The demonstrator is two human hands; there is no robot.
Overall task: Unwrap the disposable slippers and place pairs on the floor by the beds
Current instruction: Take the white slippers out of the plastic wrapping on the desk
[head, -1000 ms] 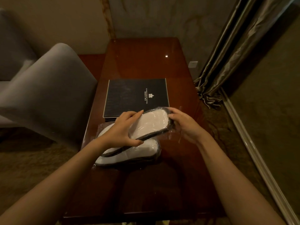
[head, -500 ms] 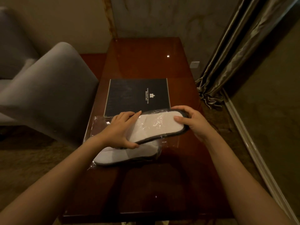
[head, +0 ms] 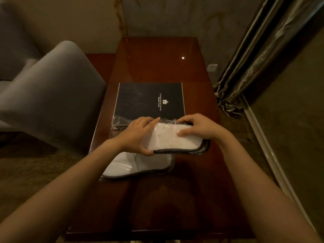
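Observation:
A white disposable slipper with dark trim, wrapped in clear plastic (head: 172, 140), is held just above the brown wooden table (head: 157, 55). My left hand (head: 138, 133) grips its left end, thumb under the near edge. My right hand (head: 199, 128) grips the right end, fingers over the far edge and thumb pressed on top. A second white wrapped slipper (head: 138, 166) lies flat on the table directly below and nearer to me. Loose clear wrap (head: 119, 120) sticks out to the left by the folder.
A black hotel folder (head: 149, 102) lies on the table just beyond my hands. A grey upholstered chair (head: 52, 95) stands at the left. Curtains (head: 259, 55) hang at the right above a baseboard, with carpet on both sides.
My right hand has slid in over the slipper's right end and now clamps it from above. The slipper has turned more level and square to me. My left hand keeps its hold.

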